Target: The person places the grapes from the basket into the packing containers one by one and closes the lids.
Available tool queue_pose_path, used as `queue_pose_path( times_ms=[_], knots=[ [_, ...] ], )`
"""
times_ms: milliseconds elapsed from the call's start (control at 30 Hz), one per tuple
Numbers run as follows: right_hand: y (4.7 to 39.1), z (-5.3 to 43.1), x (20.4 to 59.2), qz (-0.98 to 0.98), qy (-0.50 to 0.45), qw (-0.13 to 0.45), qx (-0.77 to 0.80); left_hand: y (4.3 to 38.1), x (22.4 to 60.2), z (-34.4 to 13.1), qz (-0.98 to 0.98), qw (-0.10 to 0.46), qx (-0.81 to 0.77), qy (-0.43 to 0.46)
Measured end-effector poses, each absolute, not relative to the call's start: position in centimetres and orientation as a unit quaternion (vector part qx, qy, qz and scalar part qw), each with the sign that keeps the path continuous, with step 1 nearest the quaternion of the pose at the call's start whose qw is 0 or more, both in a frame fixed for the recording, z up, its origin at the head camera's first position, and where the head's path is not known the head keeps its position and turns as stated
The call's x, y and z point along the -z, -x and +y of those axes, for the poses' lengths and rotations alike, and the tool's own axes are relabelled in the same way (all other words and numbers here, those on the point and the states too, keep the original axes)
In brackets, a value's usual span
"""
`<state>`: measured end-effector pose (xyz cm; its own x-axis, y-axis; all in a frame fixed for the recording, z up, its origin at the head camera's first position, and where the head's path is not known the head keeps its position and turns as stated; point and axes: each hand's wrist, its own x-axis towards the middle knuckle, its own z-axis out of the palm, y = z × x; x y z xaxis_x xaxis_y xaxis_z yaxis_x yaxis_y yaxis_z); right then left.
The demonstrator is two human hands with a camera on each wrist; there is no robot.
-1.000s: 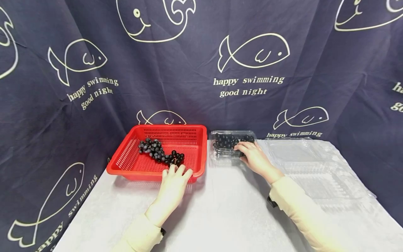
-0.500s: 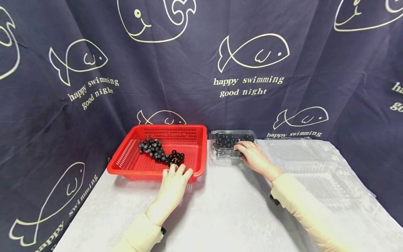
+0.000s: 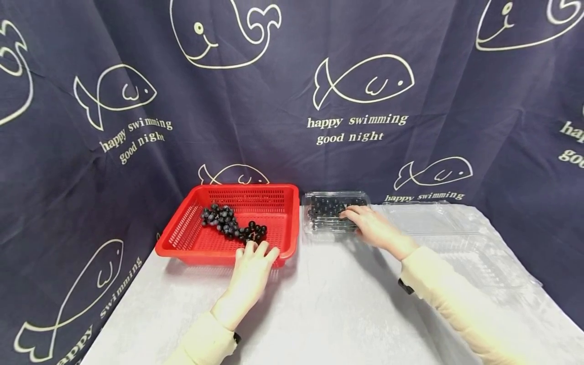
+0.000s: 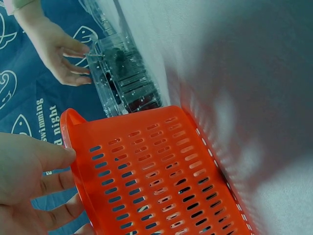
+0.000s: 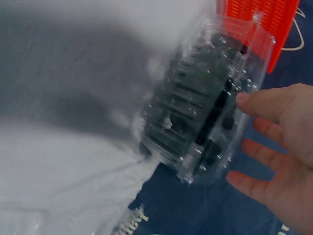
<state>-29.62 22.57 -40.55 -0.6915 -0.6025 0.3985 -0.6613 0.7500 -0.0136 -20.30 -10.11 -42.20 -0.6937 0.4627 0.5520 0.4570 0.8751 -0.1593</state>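
In the head view, a red slotted plastic basket point(image 3: 196, 253) stands at the left with a bunch of dark grapes point(image 3: 223, 219) in it. My left hand point(image 3: 248, 279) is at the basket's near rim, fingertips over the edge. The left wrist view shows its thumb against the rim and its fingers point(image 4: 63, 215) loosely bent. Right of the basket is a clear plastic clamshell box point(image 5: 195, 105) with dark grapes point(image 3: 327, 205) inside. My right hand point(image 3: 375, 229) is at the box's right side, thumb at the clear lid, its fingers point(image 5: 259, 188) spread and relaxed.
More clear plastic clamshell packaging point(image 3: 461, 234) lies on the right of the white-covered table point(image 3: 337, 299). A dark blue curtain point(image 3: 255, 121) with fish drawings hangs right behind the basket and box.
The head view has tilted up slightly. My right forearm has shifted a little to the right while its fingers stay at the box. My left hand keeps its place at the basket rim.
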Motion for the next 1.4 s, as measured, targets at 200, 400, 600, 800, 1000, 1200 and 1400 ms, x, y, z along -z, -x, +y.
queue_pose_path(
  times_ms=[200, 400, 600, 800, 1000, 1200, 1400],
  knots=[
    [28.9, 23.6, 39.0, -0.914, -0.349, 0.189, -0.082, 20.2, 42.3, -10.1, -0.921, 0.301, -0.008, 0.247],
    [28.2, 24.7, 37.6, -0.925, -0.321, 0.191, -0.071, 20.3, 42.4, -10.2, -0.922, 0.299, -0.008, 0.247],
    [27.6, 25.8, 36.6, -0.936, -0.289, 0.198, -0.042, 20.2, 42.5, -10.2, -0.918, 0.306, -0.007, 0.25],
    [27.0, 27.1, 35.9, -0.945, -0.26, 0.195, -0.027, 20.1, 42.3, -10.2, -0.916, 0.313, -0.006, 0.251],
    [26.3, 28.9, 35.4, -0.949, -0.238, 0.204, -0.016, 20.1, 42.2, -10.1, -0.918, 0.308, -0.007, 0.251],
    [25.8, 30.6, 34.7, -0.95, -0.22, 0.219, -0.015, 20.3, 42.3, -10.1, -0.917, 0.31, -0.005, 0.251],
    [25.2, 32.0, 34.2, -0.957, -0.196, 0.215, -0.014, 20.3, 42.2, -10.1, -0.915, 0.314, -0.004, 0.253]
  ],
)
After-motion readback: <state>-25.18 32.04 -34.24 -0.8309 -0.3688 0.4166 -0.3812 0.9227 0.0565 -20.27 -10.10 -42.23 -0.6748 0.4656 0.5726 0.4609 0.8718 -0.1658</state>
